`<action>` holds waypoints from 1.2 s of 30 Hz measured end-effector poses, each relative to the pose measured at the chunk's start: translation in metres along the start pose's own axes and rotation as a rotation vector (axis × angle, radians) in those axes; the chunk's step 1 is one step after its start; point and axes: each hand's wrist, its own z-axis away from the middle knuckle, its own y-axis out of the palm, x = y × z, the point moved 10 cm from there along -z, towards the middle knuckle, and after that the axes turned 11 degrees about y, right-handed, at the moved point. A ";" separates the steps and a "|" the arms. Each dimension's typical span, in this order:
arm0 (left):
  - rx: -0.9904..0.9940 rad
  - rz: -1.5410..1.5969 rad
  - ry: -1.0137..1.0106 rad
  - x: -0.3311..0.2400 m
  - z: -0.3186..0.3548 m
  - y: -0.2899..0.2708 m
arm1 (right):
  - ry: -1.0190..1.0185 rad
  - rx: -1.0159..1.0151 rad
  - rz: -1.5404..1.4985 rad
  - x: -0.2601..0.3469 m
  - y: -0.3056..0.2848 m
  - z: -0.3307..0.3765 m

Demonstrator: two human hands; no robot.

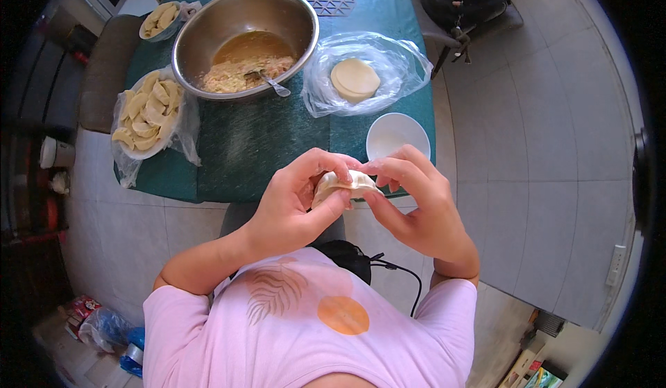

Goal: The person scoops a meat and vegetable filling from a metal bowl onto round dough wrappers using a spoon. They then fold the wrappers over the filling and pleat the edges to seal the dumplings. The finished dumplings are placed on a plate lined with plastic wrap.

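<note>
Between my two hands, just off the table's near edge, is a pale folded dumpling (355,184). My left hand (305,187) grips its left part, thumb in front and fingers behind. At the other end my right hand (420,197) pinches the edge between thumb and fingertips. A white bowl (398,137) stands right behind my right hand. Farther back, round dumpling wrappers (354,79) lie stacked on a clear plastic bag (319,90). To their left a large steel bowl (201,27) holds minced filling (243,73) with a spoon (270,83) resting in it.
Several finished dumplings (149,113) fill a plate wrapped in plastic at the table's left edge. A smaller bowl of dumplings (161,22) sits behind it. A lattice trivet (329,2) lies on the green tablecloth (257,135). A chair with a black bag (465,3) stands at the far right.
</note>
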 end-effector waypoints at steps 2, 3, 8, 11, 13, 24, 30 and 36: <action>-0.024 0.021 0.016 -0.006 0.004 0.000 | 0.018 0.001 -0.026 0.010 -0.001 0.001; 0.004 0.010 0.037 -0.009 0.007 0.001 | -0.006 0.014 -0.015 0.014 0.002 0.003; 0.079 -0.006 0.076 -0.023 0.022 0.000 | -0.119 0.034 0.053 0.032 0.011 0.012; 0.037 0.009 0.072 -0.037 0.033 -0.001 | -0.041 -0.012 -0.044 0.046 0.011 0.015; 0.036 0.017 0.105 -0.043 0.040 -0.002 | -0.103 -0.026 0.035 0.061 0.018 0.018; 0.014 -0.076 0.123 -0.058 0.060 -0.026 | -0.121 0.028 -0.003 0.079 0.048 0.008; -0.002 0.054 0.110 -0.052 0.052 -0.048 | -0.129 0.087 0.128 0.069 0.058 -0.010; -0.100 0.097 -0.026 -0.042 0.044 -0.094 | 0.068 0.081 -0.052 0.057 0.058 -0.044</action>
